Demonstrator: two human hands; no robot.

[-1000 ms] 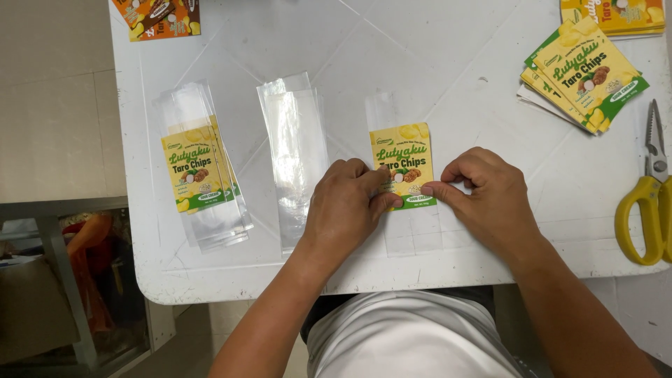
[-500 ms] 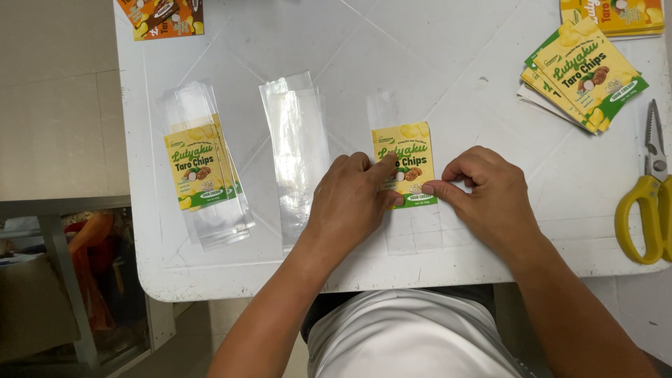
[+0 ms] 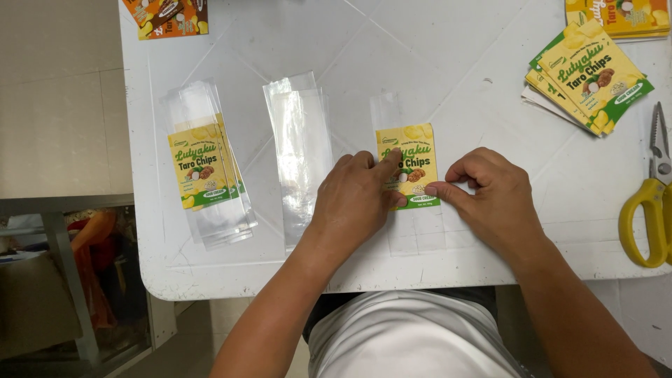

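Note:
A clear plastic bag [image 3: 413, 231] lies flat on the white table [image 3: 434, 63] in front of me, with a yellow-and-green label [image 3: 413, 150] stuck on it. My left hand [image 3: 353, 203] rests flat on the bag, its index finger pressing the label's left part. My right hand [image 3: 490, 199] is curled, fingertips pressing the label's lower right edge. Neither hand lifts anything.
A stack of labelled clear bags [image 3: 203, 168] lies at the left, a stack of plain clear bags [image 3: 301, 147] beside it. Loose yellow-green labels [image 3: 591, 77] sit at the upper right, yellow-handled scissors [image 3: 647, 203] at the right edge. More printed labels [image 3: 168, 15] lie at the top left.
My left index finger has slid slightly up along the label. My right hand stays at the label's lower right corner.

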